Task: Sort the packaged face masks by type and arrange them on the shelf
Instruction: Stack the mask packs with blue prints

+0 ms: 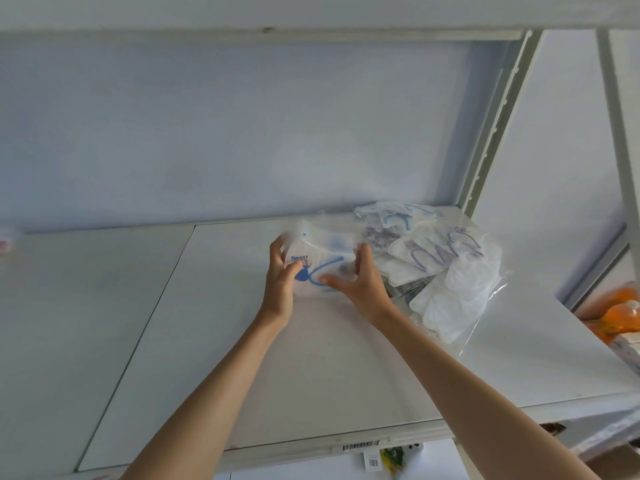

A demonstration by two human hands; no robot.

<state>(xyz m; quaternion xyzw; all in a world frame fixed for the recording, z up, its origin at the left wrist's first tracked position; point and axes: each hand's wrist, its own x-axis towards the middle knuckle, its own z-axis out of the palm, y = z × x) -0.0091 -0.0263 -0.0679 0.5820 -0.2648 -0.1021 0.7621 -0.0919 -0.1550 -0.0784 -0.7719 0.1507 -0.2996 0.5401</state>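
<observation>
I see a clear plastic packet with a white mask and blue straps [320, 263] on the white shelf [214, 341], held between my hands: left hand [281, 282] grips its left edge, right hand [360, 282] its right. A heap of similar clear-wrapped masks [440, 258] lies just right.

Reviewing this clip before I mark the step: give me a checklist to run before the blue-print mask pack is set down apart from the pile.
1. Both hands hold the pack: left hand and right hand grip the blue-print mask pack: ok.
2. Pack clear of the pile: its right edge overlaps the pile: not ok.
3. Free shelf space to the left: ok.
4. Pack type readable: blue print shows, text blurred: cannot tell.
5. Pile stable: one pack hangs toward the front: cannot tell.
</observation>
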